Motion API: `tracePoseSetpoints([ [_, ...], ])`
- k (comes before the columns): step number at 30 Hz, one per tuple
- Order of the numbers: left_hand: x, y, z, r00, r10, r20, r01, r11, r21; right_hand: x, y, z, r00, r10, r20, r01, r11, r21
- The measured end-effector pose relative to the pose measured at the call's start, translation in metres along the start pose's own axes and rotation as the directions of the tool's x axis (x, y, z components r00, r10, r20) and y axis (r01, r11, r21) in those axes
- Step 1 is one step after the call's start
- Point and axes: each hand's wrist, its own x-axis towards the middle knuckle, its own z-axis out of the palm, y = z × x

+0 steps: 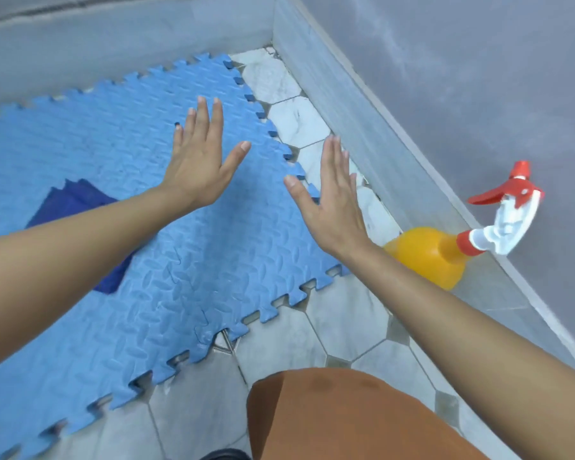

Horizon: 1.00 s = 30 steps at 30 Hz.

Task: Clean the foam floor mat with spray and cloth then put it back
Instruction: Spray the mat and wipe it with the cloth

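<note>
A blue foam mat (120,154) of interlocking tiles lies flat on the tiled floor in a corner. A dark blue cloth (70,202) rests on the mat, partly hidden by my left forearm. My left hand (201,161) hovers over the mat with fingers spread, holding nothing. Over the mat's right edge, my right hand (329,200) is also flat and open, empty. A spray bottle (435,252) with an orange body and red-and-white trigger head stands on the floor just right of my right wrist.
Grey walls (445,78) meet at the far corner and close in on the back and right sides. White and grey floor tiles (346,323) show in front of the mat. My knee in brown fabric (346,416) fills the bottom centre.
</note>
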Motion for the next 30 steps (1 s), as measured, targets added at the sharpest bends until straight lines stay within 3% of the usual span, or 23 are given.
tracePoseSetpoints([
  [5,-0.038,-0.089,-0.037,0.964,-0.233,-0.129,0.236,0.972,0.013,0.061,-0.05,0.067,0.981,-0.165,0.101,0.166,0.986,-0.003],
  [10,-0.095,-0.173,-0.049,0.861,-0.458,-0.219,0.475,0.88,0.024,0.11,-0.106,0.155,0.883,-0.349,0.313,0.39,0.917,-0.079],
  [14,-0.123,-0.193,-0.024,0.804,-0.571,-0.164,0.572,0.819,-0.049,0.148,-0.122,0.212,0.816,-0.357,0.454,0.481,0.855,-0.192],
  [16,-0.13,-0.193,-0.002,0.806,-0.584,-0.095,0.584,0.811,-0.03,0.158,-0.111,0.232,0.81,-0.333,0.483,0.512,0.803,-0.304],
  [20,-0.132,-0.188,0.026,0.89,-0.445,-0.101,0.456,0.856,0.243,0.162,-0.091,0.248,0.822,-0.377,0.426,0.541,0.751,-0.379],
  [23,-0.129,-0.184,0.03,0.931,-0.35,-0.101,0.363,0.907,0.211,0.162,-0.089,0.25,0.813,-0.418,0.407,0.562,0.745,-0.358],
  [27,-0.117,-0.191,0.027,0.896,-0.43,-0.11,0.443,0.885,0.142,0.161,-0.085,0.251,0.828,-0.404,0.388,0.543,0.748,-0.382],
  [30,-0.064,-0.249,0.008,0.761,-0.598,-0.252,0.635,0.767,0.094,0.162,-0.086,0.252,0.842,-0.381,0.382,0.522,0.752,-0.402],
])
